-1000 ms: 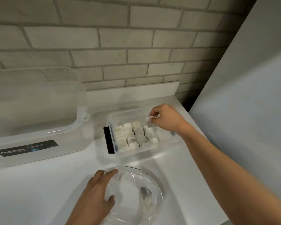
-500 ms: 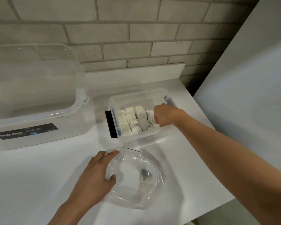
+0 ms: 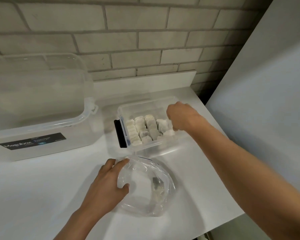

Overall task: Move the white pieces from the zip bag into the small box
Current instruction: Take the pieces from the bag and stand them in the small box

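On the white table (image 3: 42, 196), the right hand (image 3: 181, 118) reaches into the small box (image 3: 126, 108) of white pieces (image 3: 144, 129), fingers curled downward and their grip hidden, while the left hand (image 3: 107, 186) pinches the near zip bag (image 3: 145, 201) rim between thumb and fingers.

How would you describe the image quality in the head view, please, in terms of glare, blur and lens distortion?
In the head view, light is dim and even; the zip bag carries pale glare streaks, so the pieces inside look smeared; the right hand over the small box has slightly blurred fingers; brick wall lines bow from wide-angle distortion; the large clear box looks hazy.
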`<action>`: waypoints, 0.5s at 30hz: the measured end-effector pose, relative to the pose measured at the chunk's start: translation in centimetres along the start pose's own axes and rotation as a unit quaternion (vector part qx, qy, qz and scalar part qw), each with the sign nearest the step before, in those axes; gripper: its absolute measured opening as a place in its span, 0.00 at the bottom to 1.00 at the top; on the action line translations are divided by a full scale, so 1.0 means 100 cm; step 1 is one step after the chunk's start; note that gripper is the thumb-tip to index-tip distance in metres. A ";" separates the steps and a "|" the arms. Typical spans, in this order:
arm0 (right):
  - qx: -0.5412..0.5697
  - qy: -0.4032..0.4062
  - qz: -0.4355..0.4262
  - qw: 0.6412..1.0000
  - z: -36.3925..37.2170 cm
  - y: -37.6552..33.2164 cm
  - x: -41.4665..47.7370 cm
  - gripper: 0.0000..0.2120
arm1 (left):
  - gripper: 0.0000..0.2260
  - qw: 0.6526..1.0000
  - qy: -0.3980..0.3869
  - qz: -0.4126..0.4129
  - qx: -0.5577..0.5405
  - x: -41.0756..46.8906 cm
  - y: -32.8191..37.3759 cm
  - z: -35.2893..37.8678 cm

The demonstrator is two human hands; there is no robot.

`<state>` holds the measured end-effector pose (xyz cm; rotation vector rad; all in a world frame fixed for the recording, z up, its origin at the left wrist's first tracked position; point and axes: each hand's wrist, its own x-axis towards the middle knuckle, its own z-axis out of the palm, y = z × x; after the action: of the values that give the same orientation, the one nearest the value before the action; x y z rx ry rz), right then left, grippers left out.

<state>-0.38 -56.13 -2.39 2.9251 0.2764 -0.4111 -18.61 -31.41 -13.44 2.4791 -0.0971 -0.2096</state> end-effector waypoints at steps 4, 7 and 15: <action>0.208 0.196 -0.012 0.958 -0.027 0.008 -0.069 0.09 | 0.37 1.000 -0.003 0.001 0.013 -0.003 0.009 -0.005; 0.430 0.208 -0.053 0.877 -0.020 -0.018 -0.149 0.02 | 0.42 1.000 -0.005 -0.009 0.023 -0.009 0.016 -0.009; 0.152 0.014 -0.022 0.988 0.124 -0.074 -0.188 0.13 | 0.51 0.994 0.028 0.016 0.102 -0.034 0.027 0.001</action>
<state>-22.78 -54.41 -9.77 3.2298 0.3056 -0.4558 -21.99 -33.21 -11.48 2.6833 -0.1399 -0.1207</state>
